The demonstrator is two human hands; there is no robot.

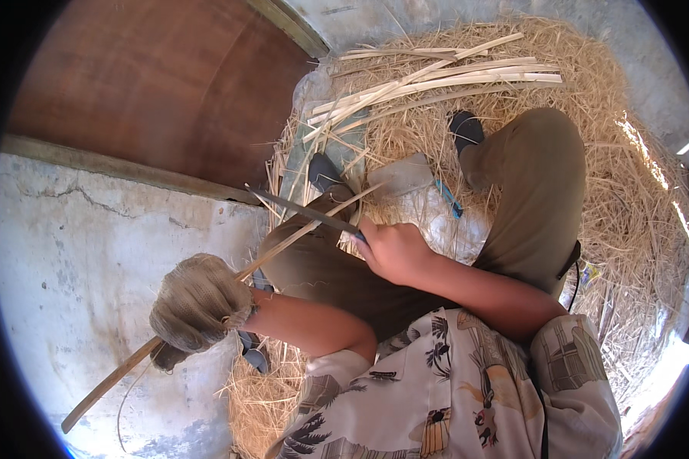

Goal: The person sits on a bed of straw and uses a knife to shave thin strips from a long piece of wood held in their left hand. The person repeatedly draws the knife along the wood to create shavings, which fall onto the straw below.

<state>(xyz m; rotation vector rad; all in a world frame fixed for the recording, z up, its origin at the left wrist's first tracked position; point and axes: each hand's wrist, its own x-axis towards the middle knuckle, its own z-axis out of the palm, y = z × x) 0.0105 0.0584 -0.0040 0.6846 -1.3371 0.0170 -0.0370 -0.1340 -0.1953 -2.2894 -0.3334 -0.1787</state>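
A worn, grey-brown knit glove covers my left hand (195, 302), which is closed around a long, thin bamboo strip (115, 382). The strip runs diagonally, from the lower left up past my thigh. In my bare right hand (398, 252) is a knife (306, 212), gripped by its dark handle. Its long, narrow, dark blade points up and left and crosses the strip beyond my gloved hand. Whether the edge touches the strip, I cannot tell. Thin fibres curl near the glove.
Several pale split strips (436, 78) lie on shavings (605, 153) beyond my feet. A flat grey piece (400, 177) and a small blue object (449, 200) lie between my legs. A cracked wall (107, 268) and a brown panel (145, 92) stand close on the left.
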